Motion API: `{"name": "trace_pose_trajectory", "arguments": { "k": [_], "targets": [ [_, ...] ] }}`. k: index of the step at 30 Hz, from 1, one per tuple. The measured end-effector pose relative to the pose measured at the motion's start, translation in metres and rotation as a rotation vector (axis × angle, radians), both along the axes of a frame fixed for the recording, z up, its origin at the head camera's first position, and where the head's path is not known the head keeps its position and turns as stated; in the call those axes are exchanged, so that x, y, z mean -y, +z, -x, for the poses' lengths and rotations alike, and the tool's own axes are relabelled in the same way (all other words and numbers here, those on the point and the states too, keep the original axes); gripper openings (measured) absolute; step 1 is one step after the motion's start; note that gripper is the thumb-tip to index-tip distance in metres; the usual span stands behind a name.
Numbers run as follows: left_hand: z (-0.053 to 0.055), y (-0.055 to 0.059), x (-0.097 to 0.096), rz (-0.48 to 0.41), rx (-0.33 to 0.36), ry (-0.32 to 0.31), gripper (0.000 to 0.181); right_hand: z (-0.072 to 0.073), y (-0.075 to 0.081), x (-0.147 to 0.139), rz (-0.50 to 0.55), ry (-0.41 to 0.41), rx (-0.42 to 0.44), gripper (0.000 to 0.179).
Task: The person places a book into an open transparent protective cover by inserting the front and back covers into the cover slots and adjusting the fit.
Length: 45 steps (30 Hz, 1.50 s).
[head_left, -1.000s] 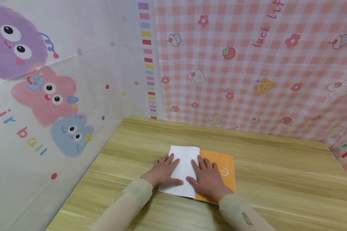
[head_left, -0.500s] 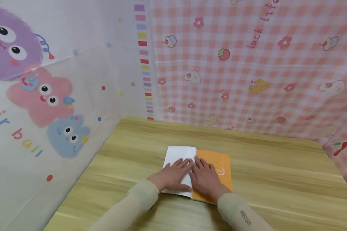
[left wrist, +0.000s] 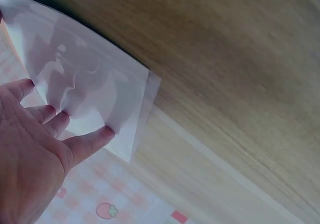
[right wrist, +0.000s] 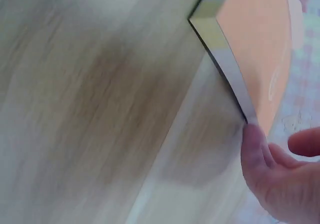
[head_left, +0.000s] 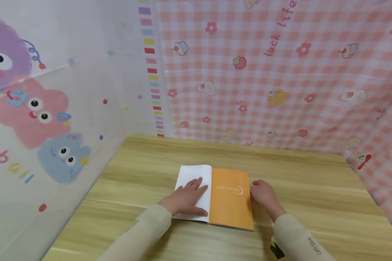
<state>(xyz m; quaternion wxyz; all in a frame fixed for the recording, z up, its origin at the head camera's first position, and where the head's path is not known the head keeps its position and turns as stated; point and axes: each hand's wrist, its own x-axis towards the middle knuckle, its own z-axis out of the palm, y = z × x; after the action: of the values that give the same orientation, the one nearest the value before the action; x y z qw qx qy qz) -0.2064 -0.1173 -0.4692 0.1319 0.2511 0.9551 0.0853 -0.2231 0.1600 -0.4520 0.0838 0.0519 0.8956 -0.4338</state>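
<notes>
My left hand (head_left: 185,198) rests, fingers spread, on the white left page (head_left: 193,172) of an open orange-and-white paper book (head_left: 229,206), lying on the pale wood-grain table (head_left: 143,159). My right hand (head_left: 265,195) touches the book's right edge, fingers bent; whether pinching, I cannot tell.

Small print (head_left: 228,188) on the orange page (head_left: 229,208) too small to read; left hand (head_left: 187,200) hides part of the white page (head_left: 191,173). Right wrist view crops book (right wrist: 255,39) at top, right hand (right wrist: 282,176) at right, can't tell if it grips. Dark thing (head_left: 276,250) below right sleeve (head_left: 289,232) unclear
</notes>
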Motion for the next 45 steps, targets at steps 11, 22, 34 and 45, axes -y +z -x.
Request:
{"name": "trace_pose_trajectory", "arguments": {
  "k": [11, 22, 34, 45],
  "targets": [
    [0.000, 0.001, 0.002, 0.001, 0.008, -0.001, 0.096, 0.002, 0.002, -0.006, 0.383, -0.175, 0.242, 0.025],
    [-0.002, 0.005, 0.000, 0.007, 0.013, 0.002, 0.095, 0.007, 0.003, -0.006, 0.550, -0.212, 0.236, 0.026],
    [-0.001, 0.003, -0.001, 0.021, -0.009, -0.029, 0.095, 0.008, 0.024, 0.006, 0.457, -0.071, 0.089, 0.037],
    [0.000, -0.003, -0.003, 0.048, -0.149, -0.039, 0.093, 0.011, 0.037, 0.039, 0.471, -0.110, -0.006, 0.040]
  ]
}}
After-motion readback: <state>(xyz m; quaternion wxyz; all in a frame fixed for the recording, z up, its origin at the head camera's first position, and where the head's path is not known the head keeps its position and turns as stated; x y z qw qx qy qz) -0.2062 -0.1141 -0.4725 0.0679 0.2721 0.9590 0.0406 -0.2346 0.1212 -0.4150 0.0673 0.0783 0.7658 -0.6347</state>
